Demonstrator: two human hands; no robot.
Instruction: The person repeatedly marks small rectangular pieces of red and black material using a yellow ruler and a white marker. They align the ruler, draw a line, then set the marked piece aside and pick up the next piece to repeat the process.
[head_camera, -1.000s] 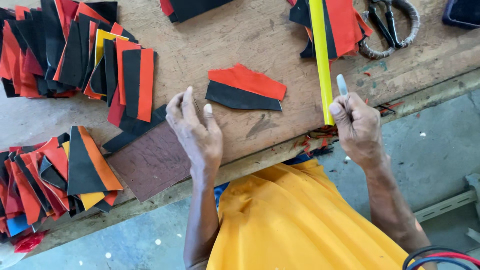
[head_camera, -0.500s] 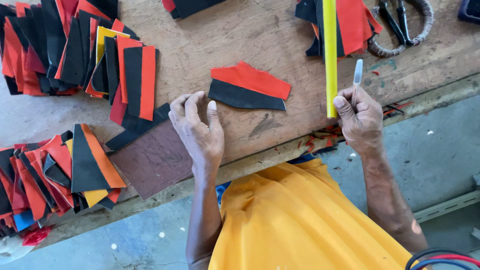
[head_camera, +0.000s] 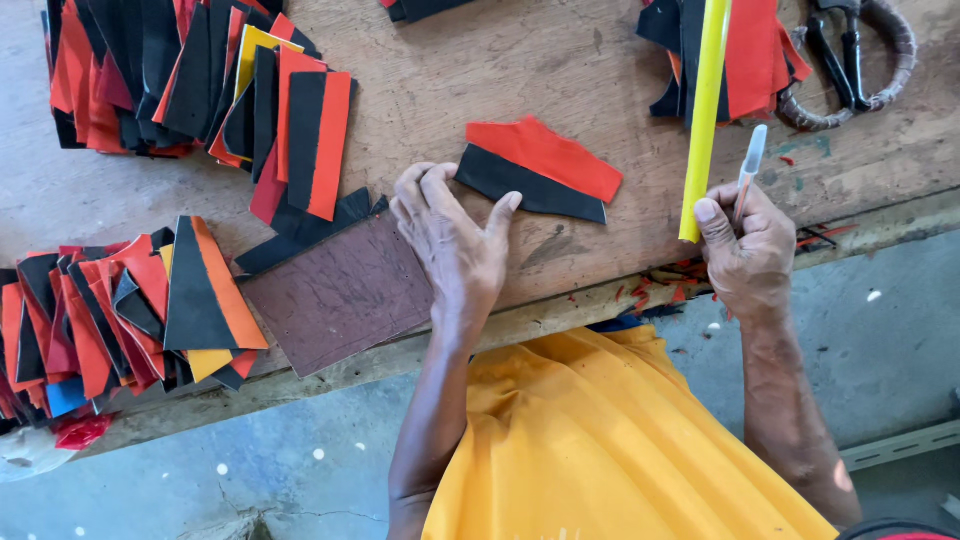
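Wooden workbench (head_camera: 480, 70), worn, seen from above, grey floor below. Our right hand (head_camera: 745, 250), lower right of the frame, is closed around a clear pen (head_camera: 748, 165), tip down near the bench edge. Beside it a yellow ruler (head_camera: 703, 120) runs up out of the top of the frame. Our left hand (head_camera: 455, 235), centre, lies with fingers spread; fingertips touch the left end of the red-and-black cut piece (head_camera: 540, 170), gripping nothing. Under its heel sits a brown template board (head_camera: 340, 295), overhanging the bench edge. Stacks of red, black and orange pieces (head_camera: 130, 310) fill the left side, more upper left (head_camera: 190, 80); scissors (head_camera: 850, 55) upper right.

Step, as we read it: pulling the single piece in for marking. Next move needs the piece pinned flat and the pen brought over to it.

Versus half a second ago: left fingers have reached the piece's end; pen hand has barely shifted.
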